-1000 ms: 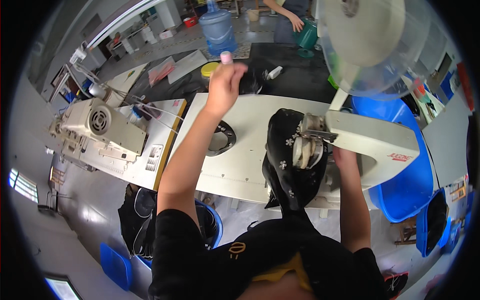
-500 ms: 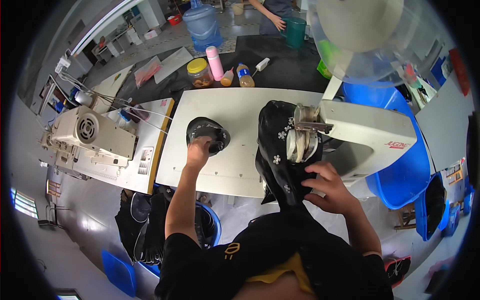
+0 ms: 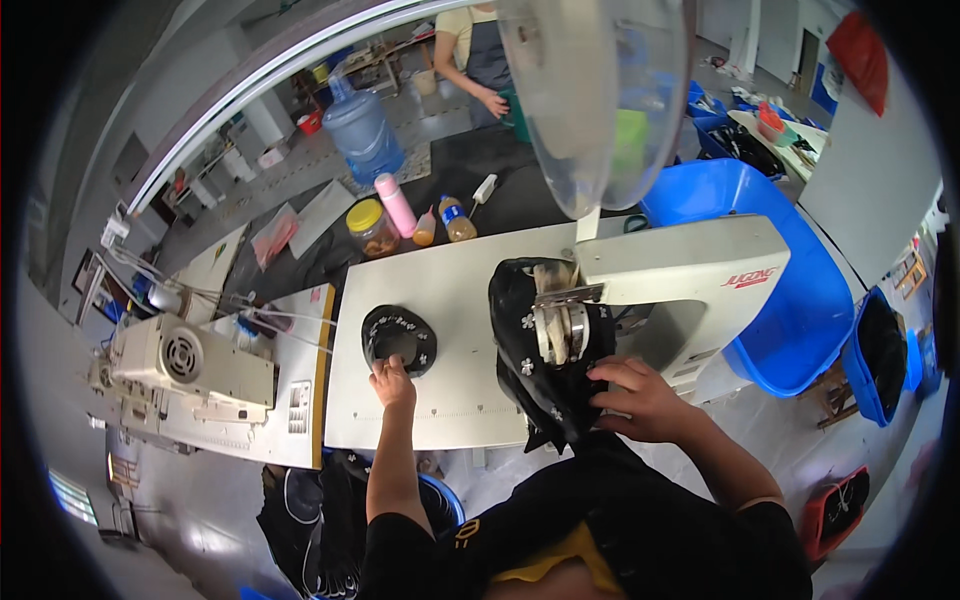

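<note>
A small black piece (image 3: 424, 330) with silver flower ornaments and a wide opening lies on the white machine table. My left hand (image 3: 393, 382) has its fingertips closed on the piece's near edge. To the right, a larger black leather-like piece (image 3: 509, 350) with the same flowers, resembling a boot shaft, is fitted under the rollers (image 3: 561, 333) of a cream-coloured machine (image 3: 690, 265). My right hand (image 3: 640, 400) rests against its right side below the rollers, fingers apart. The right fingertips touch the material without a visible grip.
A sewing machine (image 3: 190, 365) stands on the left table. Behind the work lie a yellow-lidded jar (image 3: 372, 235), a pink flask (image 3: 396, 205) and bottles. A blue tub (image 3: 790, 340) sits right of the machine. Across the dark table stands another person (image 3: 475, 60).
The view has shifted, so the table appears lower. My left hand has drawn back toward the small piece's near edge, showing its opening. My right hand stays by the larger piece.
</note>
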Demonstrator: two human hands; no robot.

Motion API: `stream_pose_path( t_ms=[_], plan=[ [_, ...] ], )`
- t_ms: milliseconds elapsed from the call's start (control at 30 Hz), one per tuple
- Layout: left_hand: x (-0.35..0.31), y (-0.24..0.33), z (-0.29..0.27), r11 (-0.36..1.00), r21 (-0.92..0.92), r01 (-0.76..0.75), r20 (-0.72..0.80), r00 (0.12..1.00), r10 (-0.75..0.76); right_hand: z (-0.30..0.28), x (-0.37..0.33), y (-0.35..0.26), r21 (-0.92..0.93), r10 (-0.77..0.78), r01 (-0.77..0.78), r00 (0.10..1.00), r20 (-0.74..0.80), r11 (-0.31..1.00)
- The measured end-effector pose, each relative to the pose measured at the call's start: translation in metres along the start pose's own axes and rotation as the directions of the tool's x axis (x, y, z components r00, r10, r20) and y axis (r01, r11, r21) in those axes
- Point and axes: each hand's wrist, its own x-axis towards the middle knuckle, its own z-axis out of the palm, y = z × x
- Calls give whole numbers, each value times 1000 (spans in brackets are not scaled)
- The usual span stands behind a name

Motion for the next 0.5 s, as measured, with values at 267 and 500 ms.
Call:
stream_pose_path(
  t_ms=[267,500],
  plan=[
    [-18,143,-168,343,-633,-694,-507,707,493,-5,10,-5,35,-39,40,999,-18,999],
    [-22,185,-215,123,-631,-766,-521,536,665,-13,25,-10,138,-69,71,997,-17,988]
  ],
)
